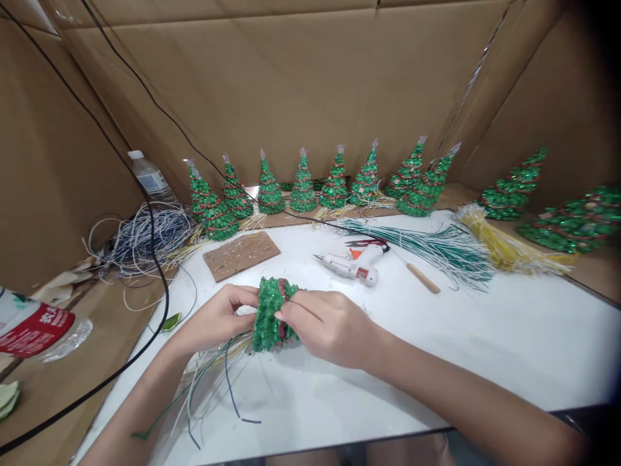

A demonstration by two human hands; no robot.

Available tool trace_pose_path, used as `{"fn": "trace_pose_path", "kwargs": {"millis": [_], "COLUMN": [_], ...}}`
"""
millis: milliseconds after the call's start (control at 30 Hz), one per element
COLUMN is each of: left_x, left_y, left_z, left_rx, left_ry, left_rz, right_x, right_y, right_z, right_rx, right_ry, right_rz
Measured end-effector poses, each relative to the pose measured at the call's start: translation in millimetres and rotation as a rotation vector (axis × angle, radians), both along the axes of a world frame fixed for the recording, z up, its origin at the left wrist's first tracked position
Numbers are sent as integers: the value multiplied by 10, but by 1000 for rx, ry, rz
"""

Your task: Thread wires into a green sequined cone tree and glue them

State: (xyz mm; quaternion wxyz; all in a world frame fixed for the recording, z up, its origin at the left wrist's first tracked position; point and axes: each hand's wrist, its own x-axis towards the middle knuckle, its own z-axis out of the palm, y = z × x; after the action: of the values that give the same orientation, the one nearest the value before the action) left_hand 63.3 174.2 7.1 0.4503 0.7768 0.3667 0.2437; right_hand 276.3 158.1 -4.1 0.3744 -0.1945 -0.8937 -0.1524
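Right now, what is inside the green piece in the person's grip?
Wires appear to trail from the left end of the green piece. Its inside is hidden by its own outside and the left grip.

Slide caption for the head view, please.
Left hand and right hand hold a glittery green ornament, glue gun and row of trees beyond.

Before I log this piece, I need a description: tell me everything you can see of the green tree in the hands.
The green tree looks like glittery tinsel, ridged in rows, with a reddish band around it. It is tipped sideways over the white tabletop, wide end toward the left hand, which touches that end. The right hand grips its other side, hiding the far end. Thin coloured strands trail near the wide end; whether they are attached is unclear.
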Motion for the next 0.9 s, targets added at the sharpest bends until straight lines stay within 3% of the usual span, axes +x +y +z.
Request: {"fn": "trace_pose_path", "kwargs": {"millis": [367, 633, 900], "left_x": [10, 12, 6], "left_y": [12, 16, 19], "left_z": [-7, 8, 1], "left_rx": [-16, -18, -31], "left_ry": [-21, -10, -11], "left_rz": [-10, -9, 10], "right_x": [-11, 61, 63], "right_y": [39, 27, 3], "right_z": [-17, 2, -61], "right_rx": [64, -274, -260], "right_ry": [-69, 201, 212], "right_rz": [32, 165, 207]}}
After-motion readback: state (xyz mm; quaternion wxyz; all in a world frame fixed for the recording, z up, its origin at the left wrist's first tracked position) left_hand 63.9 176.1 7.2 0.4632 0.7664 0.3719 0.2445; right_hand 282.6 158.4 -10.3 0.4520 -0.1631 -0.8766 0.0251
